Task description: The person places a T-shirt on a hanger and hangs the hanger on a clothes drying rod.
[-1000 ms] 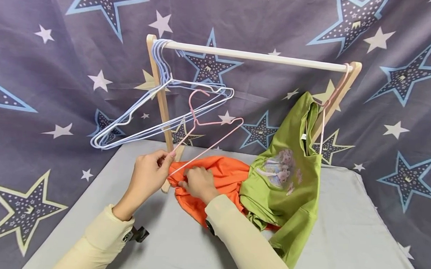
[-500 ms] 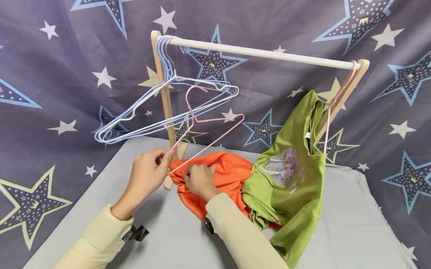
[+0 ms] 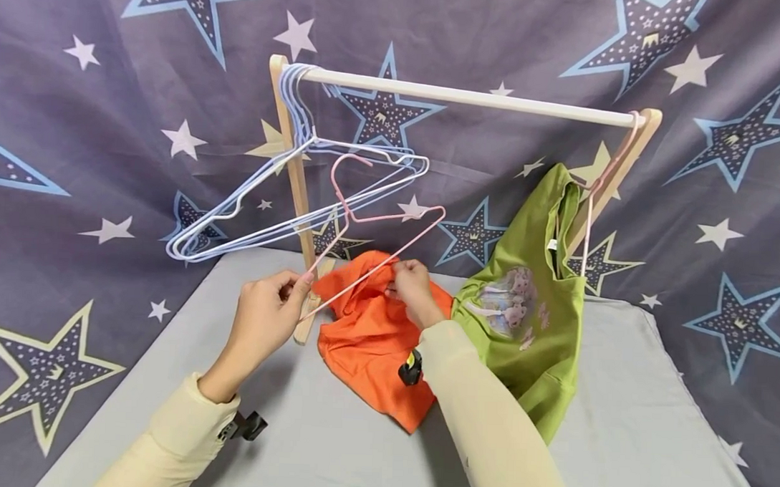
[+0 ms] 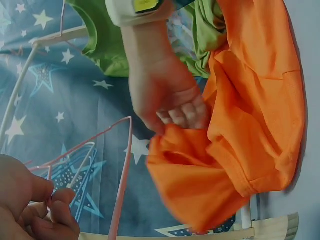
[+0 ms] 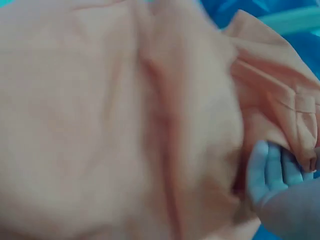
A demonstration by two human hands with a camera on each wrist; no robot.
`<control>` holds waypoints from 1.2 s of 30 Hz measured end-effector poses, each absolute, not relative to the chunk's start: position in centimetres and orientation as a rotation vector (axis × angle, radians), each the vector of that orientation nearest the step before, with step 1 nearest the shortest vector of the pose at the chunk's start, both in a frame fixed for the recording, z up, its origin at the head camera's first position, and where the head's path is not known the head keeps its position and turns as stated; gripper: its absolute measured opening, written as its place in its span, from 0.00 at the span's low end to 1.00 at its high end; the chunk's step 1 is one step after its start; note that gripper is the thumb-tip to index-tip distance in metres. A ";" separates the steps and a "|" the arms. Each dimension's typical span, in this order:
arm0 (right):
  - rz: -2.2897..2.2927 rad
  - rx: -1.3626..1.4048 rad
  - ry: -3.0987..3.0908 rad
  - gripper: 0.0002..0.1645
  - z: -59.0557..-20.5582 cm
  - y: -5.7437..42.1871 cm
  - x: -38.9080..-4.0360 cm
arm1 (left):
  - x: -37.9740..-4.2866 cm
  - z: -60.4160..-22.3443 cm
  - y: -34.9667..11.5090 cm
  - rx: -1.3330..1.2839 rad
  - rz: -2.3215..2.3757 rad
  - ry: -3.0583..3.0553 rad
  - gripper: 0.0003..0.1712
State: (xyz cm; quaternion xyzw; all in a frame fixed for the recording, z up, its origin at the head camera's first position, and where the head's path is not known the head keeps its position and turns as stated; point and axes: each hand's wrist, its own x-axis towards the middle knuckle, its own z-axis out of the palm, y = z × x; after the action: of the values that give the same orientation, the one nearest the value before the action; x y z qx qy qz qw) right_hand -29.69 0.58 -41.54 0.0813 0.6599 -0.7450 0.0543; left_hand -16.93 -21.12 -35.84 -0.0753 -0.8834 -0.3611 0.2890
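Note:
My left hand (image 3: 268, 311) pinches a pink clothes hanger (image 3: 396, 254) by the left side of its frame. The hanger is held up, hook at the top, in front of the rack. To its right my right hand (image 3: 416, 287) pinches an orange garment (image 3: 373, 357) by its edge and lifts that part off the table. In the left wrist view the right hand's thumb and fingers close on the orange cloth (image 4: 260, 115), which hangs in folds. Cloth fills most of the right wrist view, blurred, with the right hand (image 5: 280, 185) at the edge.
A clothes rack with a white rail (image 3: 472, 97) stands at the back. Several blue and white hangers (image 3: 236, 202) hang at its left end. A green top (image 3: 523, 305) hangs on another pink hanger (image 3: 605, 176) at the right. Grey cloth covers the table (image 3: 642, 424).
My right hand has moved right and upward, lifting the orange garment's edge away from the hanger. The garment now hangs more spread out. The left hand and its hanger have barely moved.

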 end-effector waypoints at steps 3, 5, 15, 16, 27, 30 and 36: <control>-2.412 0.336 1.841 0.05 -40.1 1.6 -30.4 | -16.9 -35.8 -21.1 -0.204 -0.973 -2.343 0.16; -2.516 0.399 1.785 0.05 -39.5 2.3 -30.7 | -16.9 -35.7 -21.0 -0.208 -0.979 -2.329 0.16; -2.265 0.883 2.236 0.19 -42.1 5.4 -30.0 | -17.0 -35.5 -20.7 -0.236 -0.960 -2.309 0.16; -2.162 0.865 2.355 0.20 -42.4 5.5 -29.9 | -17.0 -35.6 -20.6 -0.237 -0.960 -2.312 0.15; -0.732 -0.070 3.244 0.13 -42.3 4.7 -28.1 | -16.8 -35.7 -20.8 -0.231 -0.974 -2.329 0.16; -0.516 -0.216 3.177 0.09 -42.1 4.7 -27.7 | -16.7 -36.0 -21.1 -0.223 -0.964 -2.333 0.16; -0.796 -0.098 3.278 0.15 -42.3 5.4 -28.5 | -16.4 -36.5 -21.8 -0.228 -0.948 -2.343 0.14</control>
State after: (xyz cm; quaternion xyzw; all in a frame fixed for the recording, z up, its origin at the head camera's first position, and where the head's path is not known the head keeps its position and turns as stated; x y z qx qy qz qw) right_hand -28.46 5.40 -42.29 -0.0289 0.9648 -0.2342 -0.1164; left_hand -16.37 -21.78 -36.48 -0.0858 -0.8814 -0.3567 0.2975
